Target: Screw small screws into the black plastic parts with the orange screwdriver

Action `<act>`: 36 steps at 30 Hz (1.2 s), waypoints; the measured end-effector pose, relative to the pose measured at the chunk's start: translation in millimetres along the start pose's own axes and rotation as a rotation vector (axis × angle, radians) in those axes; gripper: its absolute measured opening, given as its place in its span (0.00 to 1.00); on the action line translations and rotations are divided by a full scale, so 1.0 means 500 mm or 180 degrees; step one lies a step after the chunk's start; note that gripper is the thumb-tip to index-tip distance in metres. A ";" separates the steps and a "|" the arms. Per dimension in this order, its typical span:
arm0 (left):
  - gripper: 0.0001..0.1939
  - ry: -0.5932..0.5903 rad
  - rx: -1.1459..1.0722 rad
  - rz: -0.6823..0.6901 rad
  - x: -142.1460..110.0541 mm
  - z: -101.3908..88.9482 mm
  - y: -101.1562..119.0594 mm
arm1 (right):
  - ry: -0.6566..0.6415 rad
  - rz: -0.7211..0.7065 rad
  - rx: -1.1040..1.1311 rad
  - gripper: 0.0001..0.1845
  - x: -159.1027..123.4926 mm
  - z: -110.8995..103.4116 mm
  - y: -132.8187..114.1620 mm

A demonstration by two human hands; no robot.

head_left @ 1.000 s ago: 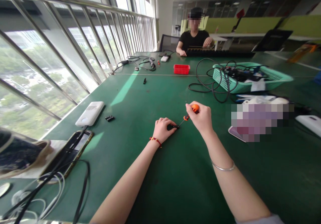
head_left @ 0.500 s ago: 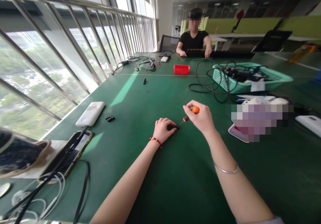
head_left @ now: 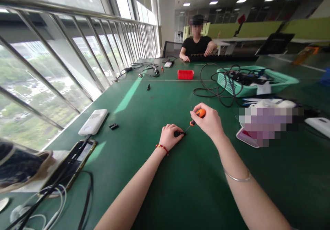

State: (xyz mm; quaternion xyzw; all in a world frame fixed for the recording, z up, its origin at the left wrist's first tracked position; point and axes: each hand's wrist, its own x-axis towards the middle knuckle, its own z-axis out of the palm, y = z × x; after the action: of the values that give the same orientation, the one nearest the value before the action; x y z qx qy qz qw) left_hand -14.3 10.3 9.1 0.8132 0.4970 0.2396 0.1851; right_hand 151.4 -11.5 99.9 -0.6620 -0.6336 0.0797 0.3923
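In the head view, my left hand (head_left: 170, 136) is closed around a small black part (head_left: 179, 133), pressing it down on the green table (head_left: 144, 113). My fingers cover some of the part, so its kind does not show. Up and to the right, my right hand (head_left: 208, 118) grips a screwdriver (head_left: 200, 113) with an orange and black handle. The screwdriver slants down to the left, and the tip of its thin shaft meets the right end of the black part. Another small black piece (head_left: 113, 126) lies to the left of my left hand.
A white power bank (head_left: 93, 122) and a phone (head_left: 81, 151) lie at left, with cables below. Farther back stands a red bin (head_left: 185, 74). A teal basket (head_left: 283, 82) of cables sits at right, near a pixelated bag (head_left: 268, 120). A person (head_left: 197, 42) sits opposite.
The whole view has shifted slightly. Both hands keep their hold, with the screwdriver tip still at the black part. The person opposite has drawn one hand inward.
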 end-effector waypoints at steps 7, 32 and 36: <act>0.06 -0.0011 -0.0015 0.0052 0.005 0.001 0.001 | -0.0081 -0.0230 0.0017 0.11 -0.002 -0.002 -0.008; 0.08 -0.0049 0.0095 0.0075 0.026 0.008 0.000 | 0.0160 -0.0398 -0.0212 0.10 0.016 0.012 -0.009; 0.07 -0.0013 0.0087 0.0088 0.027 0.009 -0.001 | 0.0089 -0.0381 -0.0183 0.10 0.020 0.009 -0.006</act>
State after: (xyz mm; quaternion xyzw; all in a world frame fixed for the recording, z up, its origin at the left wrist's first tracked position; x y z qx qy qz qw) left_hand -6.8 22.2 7.9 0.8229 0.4886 0.2337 0.1717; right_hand 148.1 -1.2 102.7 -0.6349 -0.6686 0.0286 0.3860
